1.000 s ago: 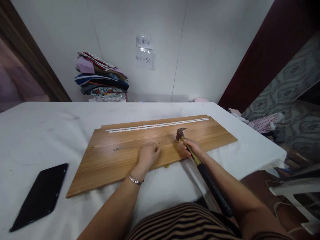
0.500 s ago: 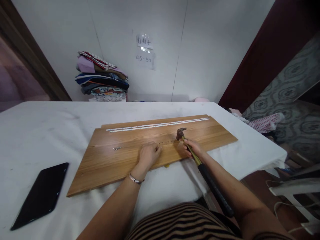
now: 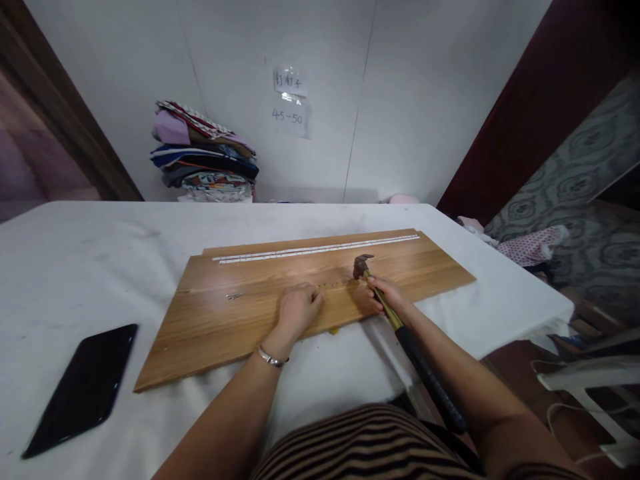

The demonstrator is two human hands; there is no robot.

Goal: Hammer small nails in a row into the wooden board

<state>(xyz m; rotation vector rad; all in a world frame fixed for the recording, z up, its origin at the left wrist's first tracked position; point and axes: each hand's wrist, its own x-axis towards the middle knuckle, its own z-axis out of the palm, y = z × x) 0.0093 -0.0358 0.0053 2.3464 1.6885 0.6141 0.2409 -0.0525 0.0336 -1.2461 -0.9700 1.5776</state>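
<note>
My right hand [image 3: 387,297] is closed around the handle of a claw hammer [image 3: 384,300]. The hammer's dark metal head is over the wooden board [image 3: 240,340], and its black grip runs back along my forearm. Resting on the board, my left hand [image 3: 299,310] has its fingers curled and pressed together; whatever is in them, if anything, is hidden. A short row of small nails [image 3: 331,285] stands in the board between my two hands. Several loose nails [image 3: 234,296] lie on the board to the left of my left hand.
Two white marked strips [image 3: 320,250] lie along the board's far side. A black phone or tablet [image 3: 83,387] rests on the white-covered table [image 3: 125,267] at left. Folded cloths [image 3: 205,153] are stacked by the wall, and a white chair [image 3: 595,393] stands at right.
</note>
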